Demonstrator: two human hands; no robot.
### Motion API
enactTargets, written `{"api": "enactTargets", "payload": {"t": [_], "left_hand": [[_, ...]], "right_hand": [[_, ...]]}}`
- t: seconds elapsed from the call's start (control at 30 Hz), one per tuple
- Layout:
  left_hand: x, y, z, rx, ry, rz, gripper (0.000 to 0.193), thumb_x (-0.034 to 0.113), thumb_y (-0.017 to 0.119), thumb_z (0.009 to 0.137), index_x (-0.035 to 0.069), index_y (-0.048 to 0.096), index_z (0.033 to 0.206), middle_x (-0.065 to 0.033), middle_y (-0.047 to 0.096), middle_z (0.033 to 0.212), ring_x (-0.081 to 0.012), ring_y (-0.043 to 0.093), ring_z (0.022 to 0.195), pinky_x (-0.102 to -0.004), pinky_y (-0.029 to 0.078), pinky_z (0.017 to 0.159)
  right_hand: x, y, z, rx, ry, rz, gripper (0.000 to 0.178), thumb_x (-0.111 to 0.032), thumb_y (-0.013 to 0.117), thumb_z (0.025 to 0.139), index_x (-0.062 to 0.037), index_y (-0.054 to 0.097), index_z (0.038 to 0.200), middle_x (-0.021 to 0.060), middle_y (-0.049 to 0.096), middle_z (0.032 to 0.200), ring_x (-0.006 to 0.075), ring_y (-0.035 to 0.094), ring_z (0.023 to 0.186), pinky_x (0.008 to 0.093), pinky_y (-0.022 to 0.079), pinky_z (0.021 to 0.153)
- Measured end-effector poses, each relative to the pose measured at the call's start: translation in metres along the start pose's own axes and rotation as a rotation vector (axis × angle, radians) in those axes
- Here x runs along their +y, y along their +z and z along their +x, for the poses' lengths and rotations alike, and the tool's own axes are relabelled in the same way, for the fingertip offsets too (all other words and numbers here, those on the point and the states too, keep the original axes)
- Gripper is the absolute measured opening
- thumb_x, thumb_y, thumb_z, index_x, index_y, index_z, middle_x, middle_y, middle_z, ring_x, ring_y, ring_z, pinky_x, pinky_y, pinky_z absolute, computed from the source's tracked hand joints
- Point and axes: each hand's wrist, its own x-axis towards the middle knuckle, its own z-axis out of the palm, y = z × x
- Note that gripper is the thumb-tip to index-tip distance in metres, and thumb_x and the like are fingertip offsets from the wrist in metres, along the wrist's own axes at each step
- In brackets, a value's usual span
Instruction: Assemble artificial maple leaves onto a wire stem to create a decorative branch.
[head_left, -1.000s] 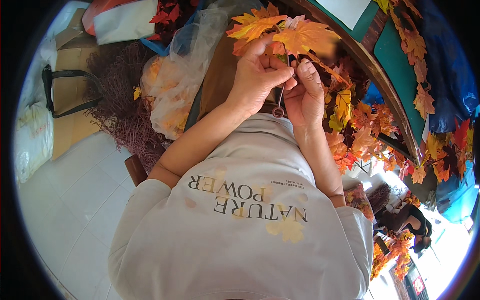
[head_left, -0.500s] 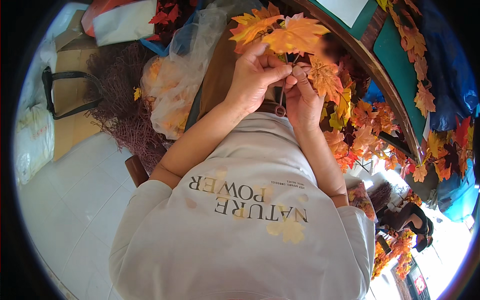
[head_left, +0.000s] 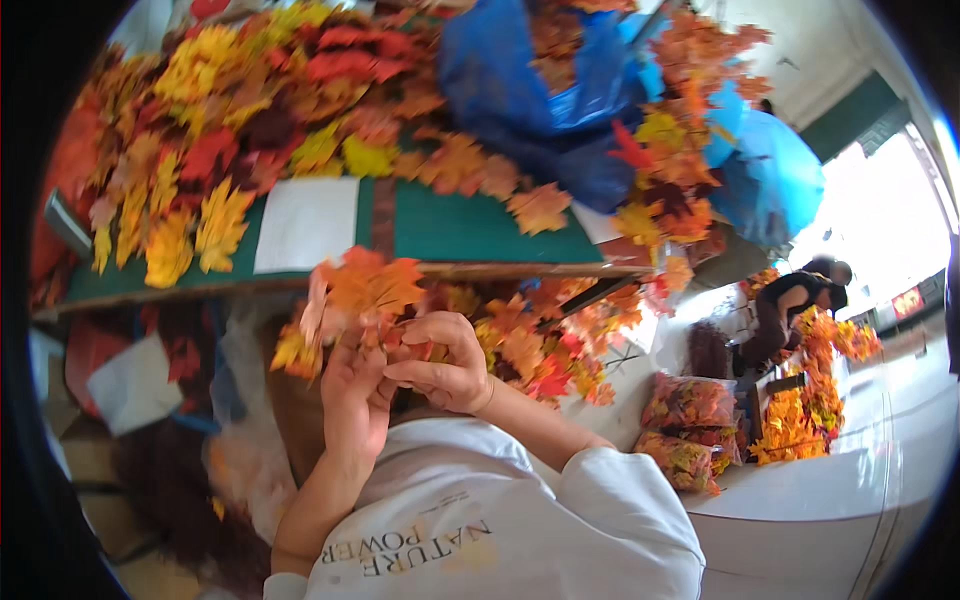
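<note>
Orange and yellow artificial maple leaves form a sprig (head_left: 375,285) just in front of my lap, below the table's near edge. My left hand (head_left: 352,395) is closed on its stems, thumb and fingers pressed together under the leaves. Curled around beside it, my right hand (head_left: 448,365) has its fingertips against the left ones, with a bit of reddish leaf showing between its thumb and fingers. The stems themselves are mostly hidden by the fingers.
Ahead stands a green-topped table (head_left: 480,228) heaped with autumn leaves (head_left: 270,110), with a white sheet (head_left: 307,225) near its edge. A blue bag (head_left: 545,100) sits on it. Leaf-filled clear bags (head_left: 690,410) lie at right, near a person (head_left: 795,310) in dark clothing.
The view has swung up and to the right, bringing the tabletop and the other person into fuller sight. My right hand has turned, its fingers now curled over by the left fingertips.
</note>
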Motion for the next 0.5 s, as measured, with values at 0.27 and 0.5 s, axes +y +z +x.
{"api": "enactTargets", "payload": {"t": [0.27, 0.5], "left_hand": [[0.027, 0.074, -0.022, -1.041, -0.63, 0.522, 0.045, 0.003, 0.065, 0.081, -0.003, 0.049, 0.122, -0.0157, 0.063, 0.096, -0.0233, 0.064, 0.09, -0.0272, 0.05, 0.077], [-0.013, 0.042, 0.061, -0.578, -0.193, 0.628, 0.039, 0.005, 0.069, 0.076, -0.004, 0.054, 0.111, -0.0112, 0.062, 0.091, -0.0173, 0.062, 0.085, -0.0279, 0.05, 0.076]], "right_hand": [[0.053, -0.198, 0.122, 0.645, 0.3, -0.407, 0.03, -0.025, 0.039, 0.097, -0.0045, 0.043, 0.075, 0.0098, 0.053, 0.06, 0.0165, 0.051, 0.05, 0.0285, 0.042, 0.049], [0.093, -0.37, 0.221, 0.834, 0.325, -0.239, 0.021, -0.019, 0.054, 0.091, -0.0001, 0.063, 0.095, 0.0022, 0.057, 0.063, 0.0088, 0.049, 0.054, 0.0214, 0.038, 0.049]]}}
